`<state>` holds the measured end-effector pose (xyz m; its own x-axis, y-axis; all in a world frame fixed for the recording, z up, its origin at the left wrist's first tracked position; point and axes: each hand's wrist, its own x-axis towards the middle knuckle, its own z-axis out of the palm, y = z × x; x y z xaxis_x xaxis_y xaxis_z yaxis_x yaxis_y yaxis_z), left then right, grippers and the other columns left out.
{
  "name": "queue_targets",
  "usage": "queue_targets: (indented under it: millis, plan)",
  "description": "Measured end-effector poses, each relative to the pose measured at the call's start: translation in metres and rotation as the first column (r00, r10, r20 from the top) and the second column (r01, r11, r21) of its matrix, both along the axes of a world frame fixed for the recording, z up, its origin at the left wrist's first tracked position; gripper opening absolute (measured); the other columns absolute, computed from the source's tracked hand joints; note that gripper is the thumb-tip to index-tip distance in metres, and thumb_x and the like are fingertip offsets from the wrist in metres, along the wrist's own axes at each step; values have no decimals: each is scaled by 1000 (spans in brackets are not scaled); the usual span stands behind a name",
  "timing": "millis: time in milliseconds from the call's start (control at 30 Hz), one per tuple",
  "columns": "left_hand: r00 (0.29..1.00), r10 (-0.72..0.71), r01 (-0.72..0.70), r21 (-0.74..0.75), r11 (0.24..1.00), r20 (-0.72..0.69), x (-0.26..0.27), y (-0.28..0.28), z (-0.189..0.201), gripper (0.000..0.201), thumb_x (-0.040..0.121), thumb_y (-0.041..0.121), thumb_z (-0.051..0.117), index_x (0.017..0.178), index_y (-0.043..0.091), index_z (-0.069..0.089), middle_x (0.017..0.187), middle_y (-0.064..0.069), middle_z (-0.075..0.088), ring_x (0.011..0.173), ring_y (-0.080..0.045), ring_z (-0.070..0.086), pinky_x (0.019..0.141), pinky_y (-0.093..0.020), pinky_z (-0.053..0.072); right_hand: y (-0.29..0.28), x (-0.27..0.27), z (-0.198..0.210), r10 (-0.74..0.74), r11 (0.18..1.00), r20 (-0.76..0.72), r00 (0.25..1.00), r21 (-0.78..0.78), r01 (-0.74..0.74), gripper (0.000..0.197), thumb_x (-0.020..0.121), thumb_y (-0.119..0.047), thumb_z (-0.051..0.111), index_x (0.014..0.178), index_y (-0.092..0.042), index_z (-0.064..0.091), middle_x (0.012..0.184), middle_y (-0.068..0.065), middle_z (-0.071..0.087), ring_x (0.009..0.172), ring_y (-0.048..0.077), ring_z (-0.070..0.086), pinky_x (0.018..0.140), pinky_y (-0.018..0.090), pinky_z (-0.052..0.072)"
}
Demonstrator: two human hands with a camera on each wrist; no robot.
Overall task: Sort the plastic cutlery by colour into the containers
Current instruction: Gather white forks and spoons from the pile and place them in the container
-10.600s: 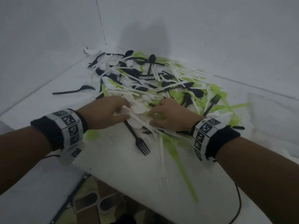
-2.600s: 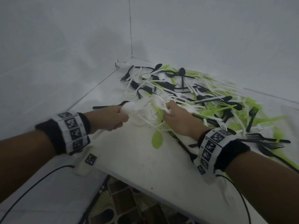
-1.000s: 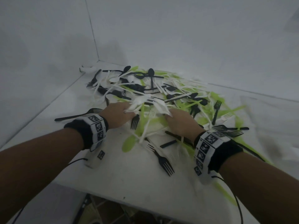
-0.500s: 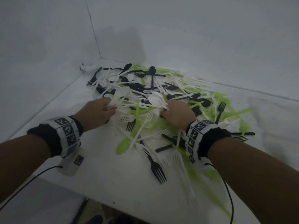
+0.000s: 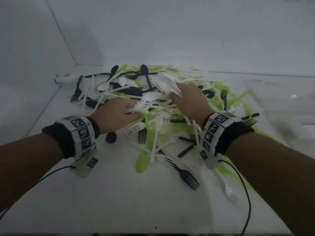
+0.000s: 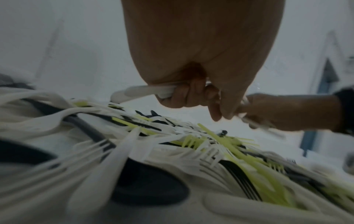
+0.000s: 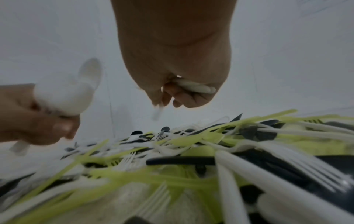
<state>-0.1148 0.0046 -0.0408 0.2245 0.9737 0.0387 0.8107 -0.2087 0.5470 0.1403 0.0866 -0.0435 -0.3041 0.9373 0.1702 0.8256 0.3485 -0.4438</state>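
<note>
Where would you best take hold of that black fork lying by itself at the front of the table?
Probably by its handle. The black fork lies flat on the white table, tines toward the person, its thin handle running back toward the cutlery pile. A pinch across the handle's narrow sides, from above, just behind the tines, looks best: that stretch is bare, while white pieces crowd the far end.

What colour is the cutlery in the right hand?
White cutlery in the right hand; clearest in the right wrist view.
</note>
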Motion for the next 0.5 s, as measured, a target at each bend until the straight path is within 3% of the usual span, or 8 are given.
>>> queue_targets:
  millis: [67,167,233,333,433,500]
  plan:
    - [988,-129,126,-49,991,-79,5,8,0,49,93,48,69,63,19,43,61,5,43,53,-7,40,55,-27,31,-4,4,10,-105,994,-171,980,6,108,29,106,-38,51,93,-13,47,77,-3,56,65,11,55,55,32,39]
    - [937,-276,258,-110,960,-213,20,17,-3,39,94,47,67,66,26,49,65,7,51,61,-8,48,58,-32,32,-11,10,14,-212,977,-352,912,-70,200,26,104,-36,51,101,-11,49,81,1,67,63,6,64,53,24,45]
    - [916,-307,275,-150,950,-260,32,19,-6,34,93,48,67,68,28,53,69,8,54,66,-12,52,60,-32,37,-15,14,8,-229,972,-283,931,-120,203,29,102,-40,54,97,-12,49,81,0,62,66,14,59,57,33,42]
    - [905,-301,257,-179,950,-300,44,21,-9,30,89,50,70,72,28,58,73,9,56,69,-13,54,67,-34,47,-24,22,-5,-196,965,-167,966,-211,159,32,101,-43,56,97,-12,51,80,-2,55,67,16,51,57,32,36]
    - [897,-327,275,-203,940,-299,49,24,-9,23,86,47,70,80,26,64,76,7,62,72,-15,59,69,-37,53,-27,32,-20,-193,959,-183,964,-241,146,33,101,-43,56,108,-11,59,90,3,65,77,20,60,63,35,44]
    - [888,-347,272,-262,926,-303,51,24,-7,25,85,42,71,73,23,60,73,4,61,69,-17,58,66,-35,51,-27,38,-26,-206,956,-191,960,-249,156,33,100,-42,56,101,-8,59,84,3,62,71,18,56,58,34,38]
